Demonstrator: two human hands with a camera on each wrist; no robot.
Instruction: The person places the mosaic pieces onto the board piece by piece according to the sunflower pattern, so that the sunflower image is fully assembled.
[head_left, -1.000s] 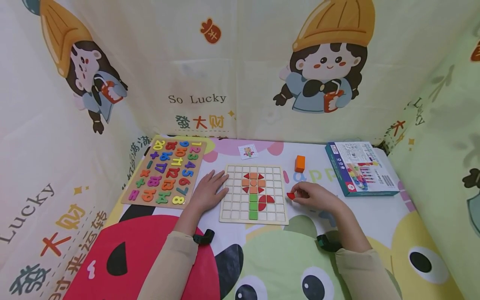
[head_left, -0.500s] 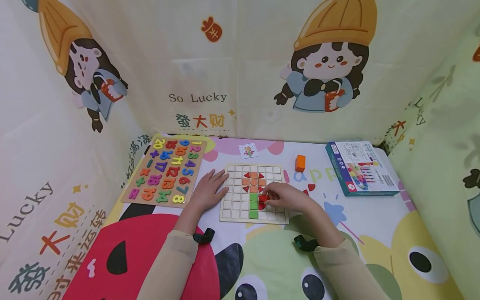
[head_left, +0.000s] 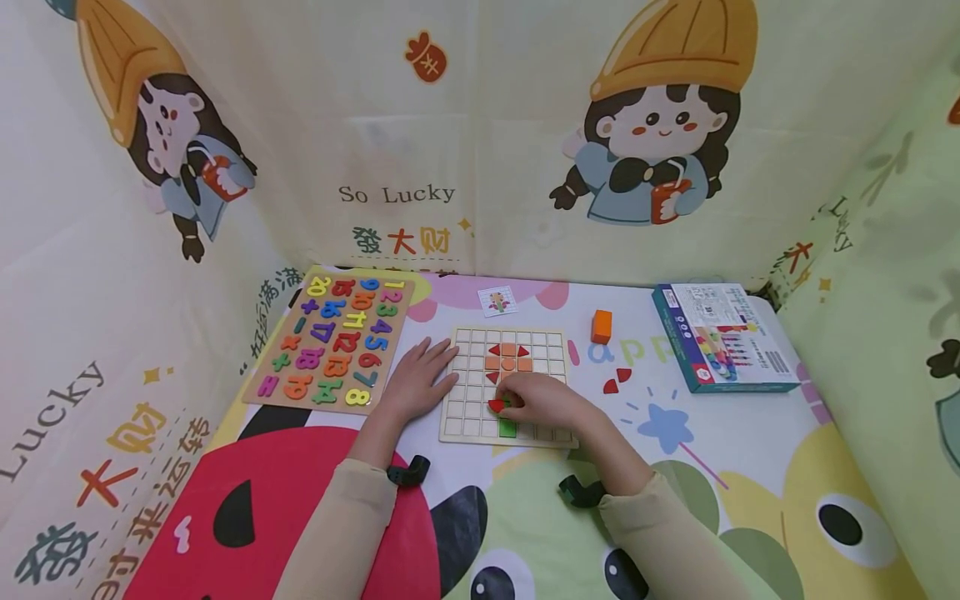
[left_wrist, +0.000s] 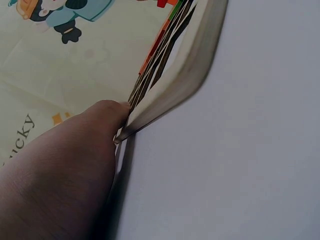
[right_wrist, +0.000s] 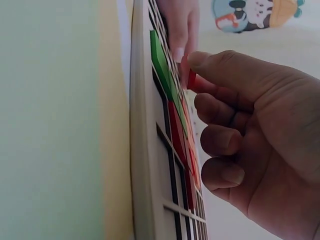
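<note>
A wooden grid board (head_left: pixel 467 433) lies mid-table in the head view. Orange pieces (head_left: pixel 525 364) and small red pieces form a flower head on it, over a green square piece (head_left: pixel 507 428). My left hand (head_left: pixel 415 379) rests with straight fingers at the board's left edge; the left wrist view shows the thumb (left_wrist: pixel 107 115) against that edge. Between thumb and forefinger, my right hand (head_left: pixel 543 400) pinches a red quarter-circle piece (right_wrist: pixel 191 78) close over the board, left of the green column. The right hand covers red pieces that show in the right wrist view.
Two red pieces (head_left: pixel 624 374) lie right of the board. Behind them stands an orange block (head_left: pixel 602 327), with a boxed set (head_left: pixel 723 342) farther right. A small pattern card (head_left: pixel 497 301) lies behind the board. A number puzzle (head_left: pixel 407 302) lies at the left.
My right hand has carried the red piece leftward from the table beside the board to over the board's left-middle cells. The left hand has stayed in place.
</note>
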